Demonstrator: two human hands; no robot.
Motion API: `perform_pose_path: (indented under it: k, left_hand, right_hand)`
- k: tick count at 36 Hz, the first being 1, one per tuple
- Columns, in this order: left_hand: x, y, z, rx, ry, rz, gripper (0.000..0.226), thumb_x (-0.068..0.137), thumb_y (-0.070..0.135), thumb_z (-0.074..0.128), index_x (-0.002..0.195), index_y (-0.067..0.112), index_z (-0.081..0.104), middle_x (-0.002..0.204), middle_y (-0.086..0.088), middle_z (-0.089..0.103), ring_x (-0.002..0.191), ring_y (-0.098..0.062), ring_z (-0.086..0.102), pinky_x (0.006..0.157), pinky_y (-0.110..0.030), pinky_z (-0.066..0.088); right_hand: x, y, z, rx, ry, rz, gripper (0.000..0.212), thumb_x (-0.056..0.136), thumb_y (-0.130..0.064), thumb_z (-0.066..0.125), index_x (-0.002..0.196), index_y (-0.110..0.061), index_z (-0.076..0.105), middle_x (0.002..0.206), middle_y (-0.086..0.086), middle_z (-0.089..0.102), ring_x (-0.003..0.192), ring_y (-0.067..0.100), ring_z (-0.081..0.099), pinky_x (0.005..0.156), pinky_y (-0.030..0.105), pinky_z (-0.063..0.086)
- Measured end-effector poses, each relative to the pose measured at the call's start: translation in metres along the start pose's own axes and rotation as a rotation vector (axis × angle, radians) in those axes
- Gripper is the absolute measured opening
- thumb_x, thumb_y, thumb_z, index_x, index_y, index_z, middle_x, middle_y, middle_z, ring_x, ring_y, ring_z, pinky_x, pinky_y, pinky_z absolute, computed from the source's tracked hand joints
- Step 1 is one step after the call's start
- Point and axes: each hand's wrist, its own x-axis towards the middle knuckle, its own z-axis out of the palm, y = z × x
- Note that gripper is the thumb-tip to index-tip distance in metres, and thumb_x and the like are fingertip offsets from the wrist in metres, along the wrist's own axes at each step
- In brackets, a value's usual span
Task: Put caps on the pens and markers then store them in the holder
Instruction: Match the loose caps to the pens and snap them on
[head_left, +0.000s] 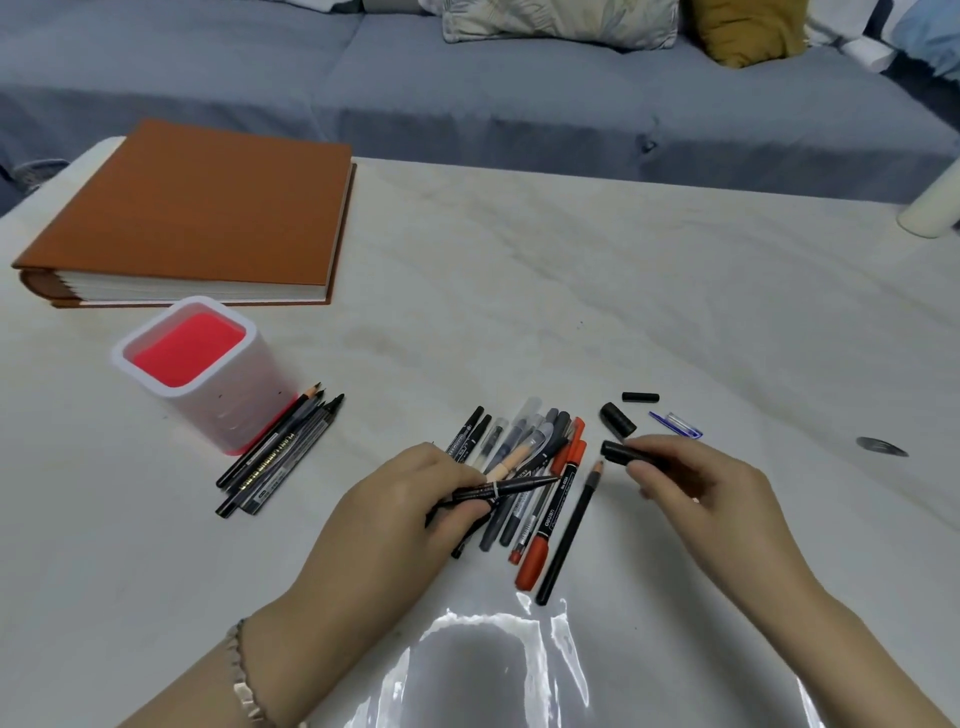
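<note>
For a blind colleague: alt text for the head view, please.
The left hand holds an uncapped black pen and the right hand a black cap, over a pile of pens on a table; the holder stands left.

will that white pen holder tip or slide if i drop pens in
Probably light: the holder looks like thin plastic and is empty, red floor showing. It looks taller than wide, so a knock near the rim may tip it. On the glossy table it could slide.

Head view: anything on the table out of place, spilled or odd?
Nothing spilled or damaged. Loose caps lie scattered right of the pen pile, and the holder stands empty with pens lying beside it. An unidentifiable dark grey mark sits at the right of the table.
</note>
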Motion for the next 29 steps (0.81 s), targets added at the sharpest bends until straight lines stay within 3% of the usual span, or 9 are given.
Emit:
perform_pose_path:
  k: [3, 7, 10, 14, 20, 25, 29]
  left_hand:
    - [-0.001, 0.001, 0.001, 0.002, -0.011, 0.001, 0.018, 0.074, 0.035, 0.057, 0.090, 0.034, 0.065, 0.075, 0.022, 0.052, 0.071, 0.006, 0.050, 0.063, -0.011, 0.040]
    - [-0.001, 0.002, 0.002, 0.001, -0.003, 0.009, 0.018, 0.074, 0.035, 0.057, 0.091, 0.034, 0.064, 0.076, 0.022, 0.053, 0.071, 0.006, 0.050, 0.064, -0.010, 0.040]
    - [-0.002, 0.003, 0.002, 0.002, -0.003, 0.016, 0.027, 0.074, 0.039, 0.056, 0.101, 0.038, 0.054, 0.076, 0.025, 0.052, 0.072, 0.006, 0.051, 0.065, -0.011, 0.041]
    - [-0.002, 0.005, 0.000, -0.004, -0.006, 0.040, 0.033, 0.073, 0.050, 0.045, 0.102, 0.038, 0.053, 0.076, 0.026, 0.051, 0.070, 0.008, 0.050, 0.064, -0.008, 0.039]
    - [-0.002, 0.010, -0.001, 0.045, -0.007, 0.121, 0.022, 0.078, 0.040, 0.048, 0.086, 0.030, 0.066, 0.073, 0.018, 0.059, 0.069, 0.003, 0.049, 0.063, -0.008, 0.038]
    - [-0.002, 0.014, -0.004, 0.093, -0.016, 0.192, 0.024, 0.082, 0.035, 0.048, 0.090, 0.024, 0.067, 0.070, 0.014, 0.065, 0.071, -0.003, 0.052, 0.066, -0.009, 0.038]
    - [-0.001, 0.016, -0.004, 0.115, -0.067, 0.229, 0.025, 0.084, 0.033, 0.046, 0.091, 0.023, 0.067, 0.066, 0.011, 0.064, 0.066, -0.006, 0.051, 0.062, -0.013, 0.038]
  right_hand:
    - [-0.008, -0.016, -0.001, -0.002, -0.030, -0.130, 0.030, 0.082, -0.022, 0.063, 0.078, -0.052, 0.062, 0.088, -0.022, 0.064, 0.076, 0.008, 0.058, 0.065, 0.016, 0.043]
    - [-0.013, -0.018, 0.001, -0.008, -0.058, -0.173, 0.014, 0.081, -0.042, 0.057, 0.087, -0.053, 0.063, 0.084, -0.016, 0.062, 0.074, 0.010, 0.056, 0.063, 0.015, 0.042]
    - [-0.014, -0.016, 0.003, 0.002, -0.065, -0.174, 0.023, 0.076, -0.050, 0.046, 0.093, -0.048, 0.062, 0.085, -0.016, 0.062, 0.076, 0.010, 0.056, 0.065, 0.012, 0.041]
    - [-0.016, -0.019, 0.006, 0.025, -0.072, -0.182, 0.024, 0.075, -0.050, 0.045, 0.094, -0.049, 0.061, 0.086, -0.018, 0.062, 0.077, 0.009, 0.056, 0.067, 0.010, 0.040]
    - [-0.017, -0.024, 0.012, 0.065, -0.128, -0.188, 0.023, 0.074, -0.052, 0.046, 0.089, -0.051, 0.063, 0.082, -0.019, 0.063, 0.076, 0.008, 0.056, 0.063, 0.014, 0.042]
    - [-0.017, -0.029, 0.015, 0.053, -0.129, -0.266, 0.025, 0.079, -0.044, 0.048, 0.096, -0.039, 0.065, 0.078, -0.027, 0.062, 0.072, 0.000, 0.056, 0.067, 0.004, 0.038]
    - [-0.019, -0.031, 0.019, 0.052, -0.099, -0.347, 0.023, 0.081, -0.035, 0.051, 0.099, -0.033, 0.064, 0.087, -0.026, 0.062, 0.078, -0.009, 0.057, 0.073, 0.001, 0.038]
